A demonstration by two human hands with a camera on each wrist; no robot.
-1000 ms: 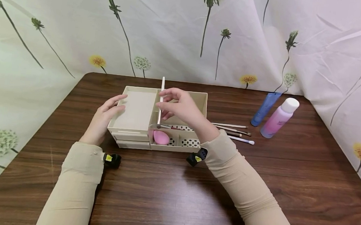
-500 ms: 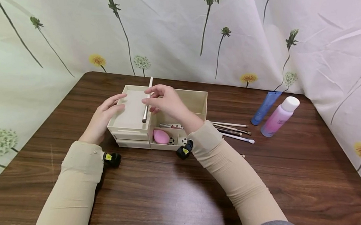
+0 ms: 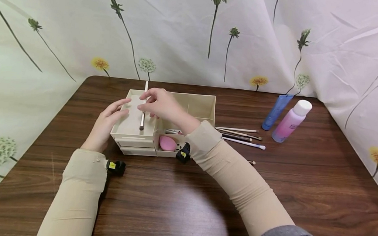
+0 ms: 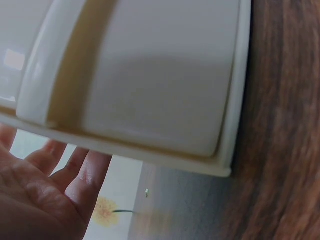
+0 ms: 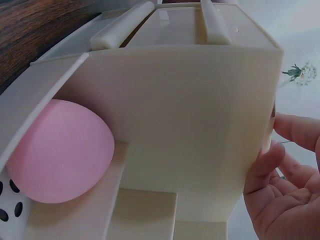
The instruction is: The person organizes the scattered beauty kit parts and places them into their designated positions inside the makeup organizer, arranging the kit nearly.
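White-handled brush is over the tray top at the left part of the cream organizer, pinched between the thumb and fingers of the right hand. Its long axis runs from the organizer's front toward its back, the dark-tipped head nearest the person and the plain handle end reaching the organizer's far rim; whether it touches the tray top or hangs just above it, I cannot tell. The right hand comes to it from the organizer's right side, so the brush lies at that hand's fingertips, roughly crosswise to the forearm, and the right hand is the nearer of the two. The left hand rests at the organizer's left edge, its fingers spread and loosely extended, holding nothing. In the organizer's front compartment, right of the drawers, sits a pink sponge. Loose brushes lie on the counter to the organizer's right, with a blue tube and a pink bottle farther out that way.
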